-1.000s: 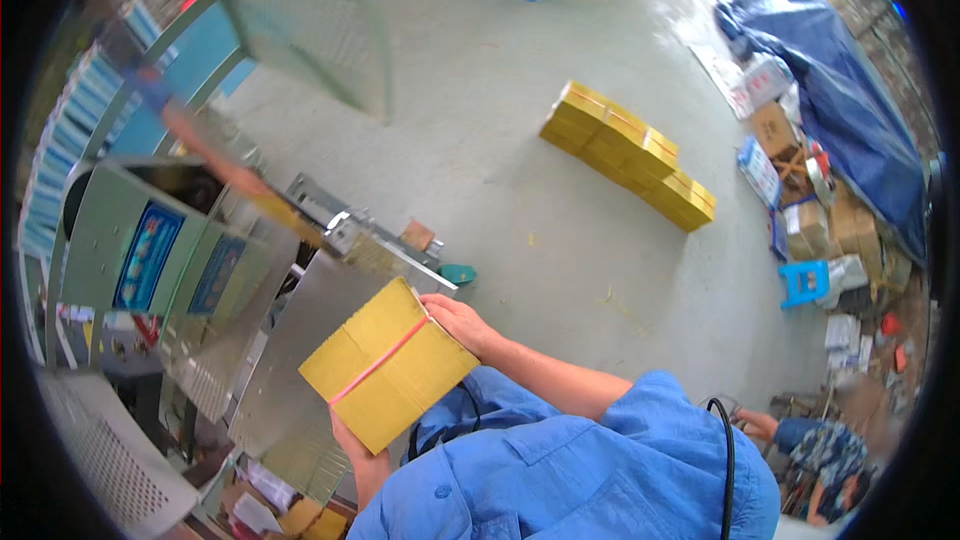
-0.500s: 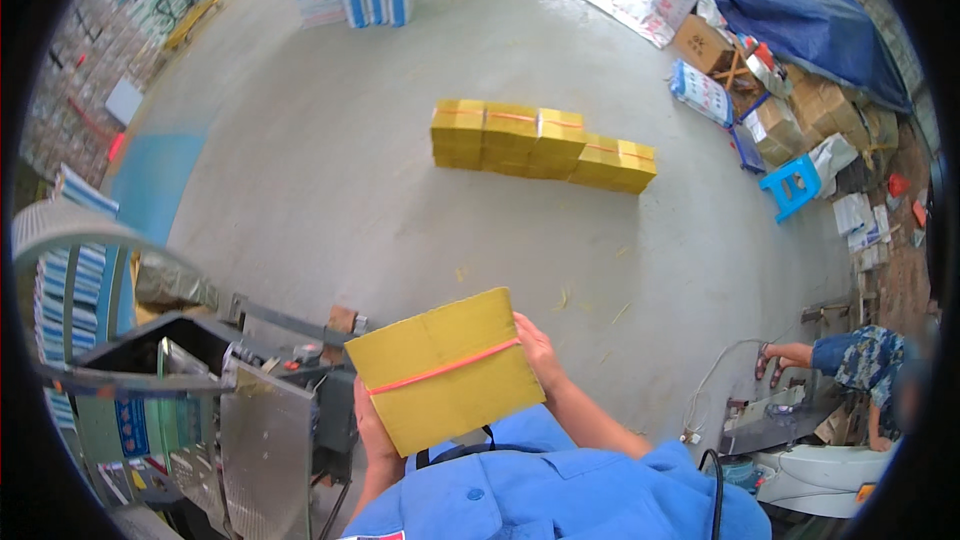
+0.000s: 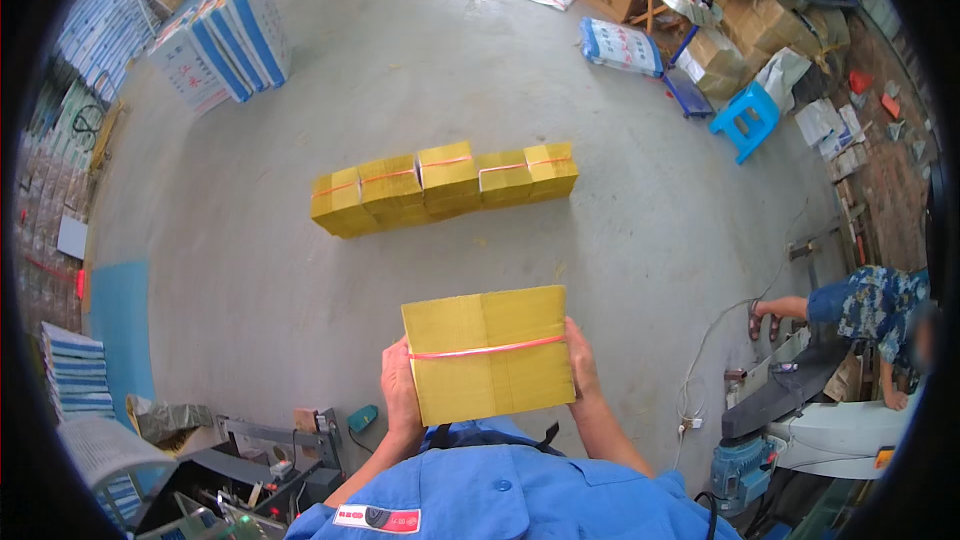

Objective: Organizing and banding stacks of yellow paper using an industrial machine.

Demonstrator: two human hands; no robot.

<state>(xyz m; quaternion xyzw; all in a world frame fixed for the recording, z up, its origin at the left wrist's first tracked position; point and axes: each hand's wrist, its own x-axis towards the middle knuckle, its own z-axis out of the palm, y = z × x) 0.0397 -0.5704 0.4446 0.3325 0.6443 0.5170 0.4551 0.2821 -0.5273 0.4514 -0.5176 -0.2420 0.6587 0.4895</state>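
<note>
A block-shaped yellow paper bundle (image 3: 490, 385) with a pinkish-red strap round its middle is held level in front of my body. My left hand (image 3: 402, 390) is closed on its left side, and my right hand (image 3: 582, 360) presses against its right side. Most of the fingers are hidden behind or under the bundle. On the grey floor ahead lies a row of similar strapped yellow bundles (image 3: 392, 202). The left part of that row is stacked higher than its right end.
Machinery (image 3: 200, 485) stands close at my lower left. White-and-blue packs (image 3: 225, 45) stand at the far left. To the right are a blue stool (image 3: 747, 122), cardboard boxes (image 3: 765, 30) and a cable (image 3: 690, 380). Another person (image 3: 870, 315) is by a white machine (image 3: 825, 455).
My view has turned left, so the floor row and the machinery sit differently in it. The held bundle has gone from tilted to nearly square in front of me, still between both hands.
</note>
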